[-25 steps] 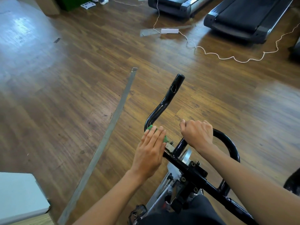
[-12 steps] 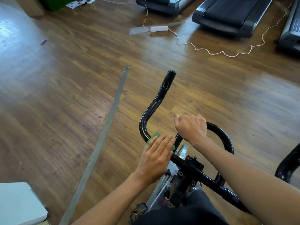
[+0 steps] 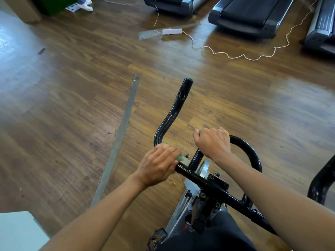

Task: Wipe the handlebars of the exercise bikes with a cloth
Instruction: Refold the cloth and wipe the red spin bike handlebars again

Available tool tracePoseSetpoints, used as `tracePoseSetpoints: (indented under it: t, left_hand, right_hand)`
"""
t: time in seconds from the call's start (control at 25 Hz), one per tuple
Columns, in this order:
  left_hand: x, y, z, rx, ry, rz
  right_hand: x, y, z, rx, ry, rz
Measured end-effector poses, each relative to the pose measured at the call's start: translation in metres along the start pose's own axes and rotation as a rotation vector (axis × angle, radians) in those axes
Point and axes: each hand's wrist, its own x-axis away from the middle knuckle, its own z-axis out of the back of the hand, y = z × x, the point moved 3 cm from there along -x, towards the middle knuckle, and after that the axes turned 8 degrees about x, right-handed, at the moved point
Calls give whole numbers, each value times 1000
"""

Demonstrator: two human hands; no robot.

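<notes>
2 hands are on the black handlebar (image 3: 174, 109) of 1 exercise bike. Left hand (image 3: 159, 165): fingers close together and bent over a green cloth (image 3: 179, 157), holding it against the bar at the bend where the left horn rises. Only small green edges show past the fingers. Right hand (image 3: 213, 144): fingers curled tight round the front of the centre loop.

The left horn runs forward and up to an open end, with bare wood floor (image 3: 63, 105) on all sides of it. A grey strip (image 3: 119, 140) lies flat on the floor to the left, apart from the bike. A white box (image 3: 16, 230) fills the lower-left corner. At the right edge, near the right forearm, stands a black curved tube (image 3: 324, 178) of a 2nd machine. Well ahead lie 3 treadmills (image 3: 250, 13), a white power strip (image 3: 171, 31) and a looping white cord (image 3: 235, 56).
</notes>
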Motion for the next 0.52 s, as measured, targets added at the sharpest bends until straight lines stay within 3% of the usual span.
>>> tracePoseSetpoints:
  t: [0.16, 0.32, 0.52]
  left_hand:
    - [-10, -29, 16, 13, -95, -54]
    - [-3, -8, 5, 50, 8, 124]
    - [-5, 42, -7, 90, -18, 401]
  right_hand:
    - [-1, 0, 1, 9, 5, -12]
    - [0, 0, 2, 5, 9, -16]
    - [1, -1, 2, -7, 7, -16]
